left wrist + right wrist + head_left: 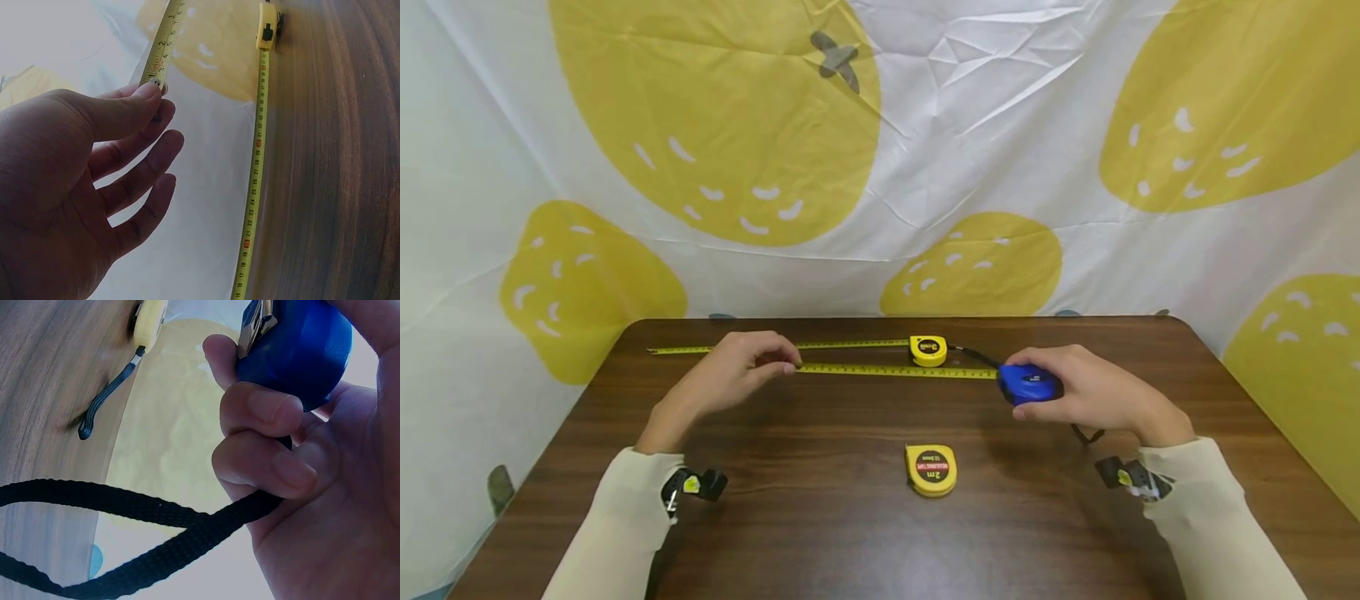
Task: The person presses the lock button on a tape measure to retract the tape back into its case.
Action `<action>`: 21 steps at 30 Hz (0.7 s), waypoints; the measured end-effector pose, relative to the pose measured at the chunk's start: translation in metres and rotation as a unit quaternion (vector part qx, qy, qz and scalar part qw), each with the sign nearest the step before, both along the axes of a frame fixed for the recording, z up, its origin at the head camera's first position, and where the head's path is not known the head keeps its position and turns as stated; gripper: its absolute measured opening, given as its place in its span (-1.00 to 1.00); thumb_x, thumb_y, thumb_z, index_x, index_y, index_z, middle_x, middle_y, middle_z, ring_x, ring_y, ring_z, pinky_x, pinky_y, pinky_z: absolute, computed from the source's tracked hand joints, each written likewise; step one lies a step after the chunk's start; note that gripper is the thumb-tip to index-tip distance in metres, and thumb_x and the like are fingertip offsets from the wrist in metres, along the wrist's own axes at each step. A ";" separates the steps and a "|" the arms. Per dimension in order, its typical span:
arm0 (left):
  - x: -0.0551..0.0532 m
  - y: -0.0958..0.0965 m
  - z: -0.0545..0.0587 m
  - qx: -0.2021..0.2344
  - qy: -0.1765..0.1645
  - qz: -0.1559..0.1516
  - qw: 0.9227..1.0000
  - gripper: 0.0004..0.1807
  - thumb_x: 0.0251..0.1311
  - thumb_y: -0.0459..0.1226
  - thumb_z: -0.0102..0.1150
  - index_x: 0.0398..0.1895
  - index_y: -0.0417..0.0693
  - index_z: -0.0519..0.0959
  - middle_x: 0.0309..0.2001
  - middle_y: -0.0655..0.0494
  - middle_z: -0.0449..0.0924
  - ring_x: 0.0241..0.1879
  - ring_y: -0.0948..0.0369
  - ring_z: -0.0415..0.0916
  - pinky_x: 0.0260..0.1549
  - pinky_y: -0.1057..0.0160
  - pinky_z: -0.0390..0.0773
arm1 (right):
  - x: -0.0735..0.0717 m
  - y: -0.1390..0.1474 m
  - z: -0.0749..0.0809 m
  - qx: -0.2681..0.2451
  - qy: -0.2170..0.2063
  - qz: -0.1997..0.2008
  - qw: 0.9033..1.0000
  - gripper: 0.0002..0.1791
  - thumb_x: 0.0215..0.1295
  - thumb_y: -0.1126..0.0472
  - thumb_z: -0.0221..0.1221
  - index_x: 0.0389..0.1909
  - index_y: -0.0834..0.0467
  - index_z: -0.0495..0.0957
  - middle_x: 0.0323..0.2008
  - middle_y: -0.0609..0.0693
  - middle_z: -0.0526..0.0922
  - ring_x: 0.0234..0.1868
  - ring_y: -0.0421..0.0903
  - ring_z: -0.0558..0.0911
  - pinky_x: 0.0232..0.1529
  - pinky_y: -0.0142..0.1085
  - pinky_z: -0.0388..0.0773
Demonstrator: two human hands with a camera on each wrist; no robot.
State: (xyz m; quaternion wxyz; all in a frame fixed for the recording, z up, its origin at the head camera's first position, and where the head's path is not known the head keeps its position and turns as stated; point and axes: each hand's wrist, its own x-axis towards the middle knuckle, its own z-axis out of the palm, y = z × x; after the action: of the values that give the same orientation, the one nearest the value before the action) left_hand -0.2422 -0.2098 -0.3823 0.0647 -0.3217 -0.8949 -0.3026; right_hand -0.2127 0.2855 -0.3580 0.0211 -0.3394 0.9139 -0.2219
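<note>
A blue tape measure (1030,383) is gripped in my right hand (1093,390), its black wrist strap (144,562) hanging past the curled fingers in the right wrist view. From its mouth a yellow blade (895,372) stretches leftward above the table. My left hand (737,371) pinches the blade's end between thumb and forefinger; the other fingers are loosely bent in the left wrist view. Behind that blade lies a yellow tape measure (928,351) with its own blade (255,162) drawn out to the left. Nearer me sits a yellow 2m tape measure (931,471), no blade out.
The brown wooden table (820,533) ends at the back against a white curtain (820,283) with a yellow fruit print. A short dark cord (106,397) trails from the rear yellow tape measure. Each wrist wears a small camera on a strap.
</note>
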 end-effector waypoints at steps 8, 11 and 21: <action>0.000 0.000 0.000 -0.001 0.000 -0.004 1.000 -0.91 0.50 -0.37 0.37 -0.04 -0.06 0.77 -0.15 0.19 0.77 -0.16 0.22 0.67 -0.08 0.02 0.68 | 0.000 -0.002 0.001 -0.002 0.002 0.002 1.000 -0.41 0.41 -0.10 0.51 0.30 0.10 0.63 0.00 -0.11 0.75 -0.08 -0.16 0.70 -0.06 -0.15 0.70; 0.000 0.002 -0.001 0.004 0.006 -0.012 1.000 -0.91 0.50 -0.38 0.38 -0.05 -0.06 0.77 -0.15 0.18 0.77 -0.17 0.22 0.67 -0.09 0.03 0.68 | 0.000 -0.003 0.001 0.000 0.003 0.005 1.000 -0.42 0.41 -0.10 0.51 0.30 0.09 0.63 -0.01 -0.11 0.75 -0.08 -0.17 0.70 -0.05 -0.14 0.71; 0.000 0.002 -0.004 0.006 0.003 -0.018 1.000 -0.92 0.48 -0.37 0.40 -0.05 -0.07 0.77 -0.13 0.14 0.78 -0.16 0.22 0.68 -0.09 0.05 0.70 | 0.001 -0.006 0.002 0.007 0.000 0.010 1.000 -0.40 0.40 -0.15 0.50 0.29 0.11 0.63 -0.01 -0.11 0.75 -0.08 -0.18 0.70 -0.04 -0.14 0.71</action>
State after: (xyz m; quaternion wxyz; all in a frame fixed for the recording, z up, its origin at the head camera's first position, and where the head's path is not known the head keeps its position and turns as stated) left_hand -0.2417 -0.2074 -0.3867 0.0634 -0.3381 -0.8869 -0.3082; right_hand -0.2122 0.2797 -0.3562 0.0257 -0.3484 0.9119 -0.2152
